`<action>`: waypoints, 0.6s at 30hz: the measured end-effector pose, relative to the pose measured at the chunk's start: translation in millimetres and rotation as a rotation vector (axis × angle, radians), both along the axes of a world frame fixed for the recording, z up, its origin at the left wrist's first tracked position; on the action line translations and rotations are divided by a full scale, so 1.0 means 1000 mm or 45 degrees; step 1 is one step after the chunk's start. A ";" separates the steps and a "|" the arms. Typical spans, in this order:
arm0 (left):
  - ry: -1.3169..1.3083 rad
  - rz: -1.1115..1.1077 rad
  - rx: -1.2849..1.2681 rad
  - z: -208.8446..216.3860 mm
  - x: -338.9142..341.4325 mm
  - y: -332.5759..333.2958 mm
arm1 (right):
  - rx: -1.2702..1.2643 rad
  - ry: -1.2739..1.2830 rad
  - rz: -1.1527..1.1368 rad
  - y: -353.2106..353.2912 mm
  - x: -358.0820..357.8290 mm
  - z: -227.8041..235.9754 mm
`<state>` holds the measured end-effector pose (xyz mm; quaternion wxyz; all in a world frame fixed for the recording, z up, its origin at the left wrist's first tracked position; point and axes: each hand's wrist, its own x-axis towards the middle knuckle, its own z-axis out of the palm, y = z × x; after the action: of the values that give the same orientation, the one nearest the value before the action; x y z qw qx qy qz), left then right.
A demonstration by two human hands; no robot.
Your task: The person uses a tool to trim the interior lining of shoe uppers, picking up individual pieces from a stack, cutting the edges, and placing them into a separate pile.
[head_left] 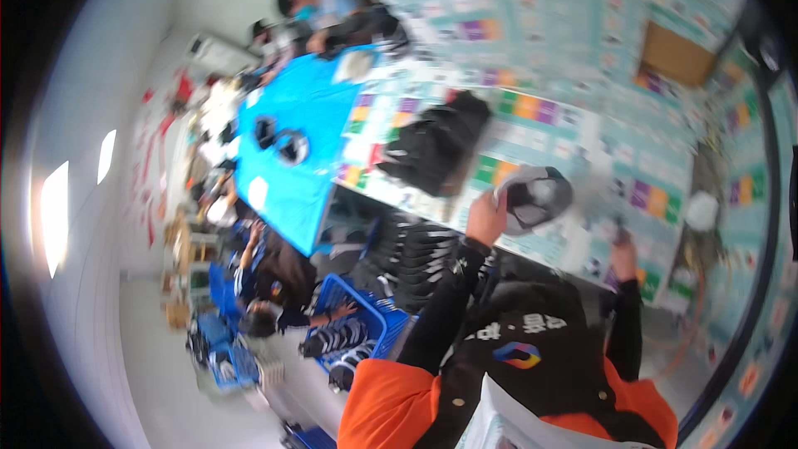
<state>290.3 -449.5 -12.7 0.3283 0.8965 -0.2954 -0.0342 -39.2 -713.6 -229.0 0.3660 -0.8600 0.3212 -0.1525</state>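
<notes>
My left hand (485, 219) grips the edge of a grey and black cap (555, 194), held above the table's near side with its hollow inside turned partly upward. To the right of the cap, my right hand (623, 259) is closed round a small dark thing that motion blur keeps me from naming. A whitish haze hangs between the cap and that hand. Farther left on the table lies a pile of black caps (440, 143). The table (573, 129) is covered with printed sheets in white, green, orange and purple.
Adjoining on the left is a blue-covered table (299, 108) with dark round items. Stacks of dark caps (420, 262) stand below the table edge. A co-worker reaches toward a blue basket (378, 316) of caps. Other people sit farther off. A brown cardboard piece (677, 54) lies far right.
</notes>
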 end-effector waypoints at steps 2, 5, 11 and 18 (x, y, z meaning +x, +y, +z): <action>0.247 0.410 -0.139 -0.009 0.020 0.073 | 0.015 0.023 -0.428 -0.026 -0.022 0.000; 0.368 0.547 -0.698 0.055 0.091 0.151 | -0.165 0.591 -0.677 -0.056 -0.058 0.016; 0.038 0.763 -1.028 0.097 0.272 0.296 | -0.335 0.251 -0.407 -0.078 0.000 0.082; -0.232 0.138 0.131 -0.077 0.247 0.200 | -0.245 0.237 -0.245 0.011 0.050 0.154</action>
<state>537.1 -249.4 -90.1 0.2548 0.9263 -0.2729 0.0501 10.4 -702.2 -75.5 0.2344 -0.8668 0.4185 -0.1365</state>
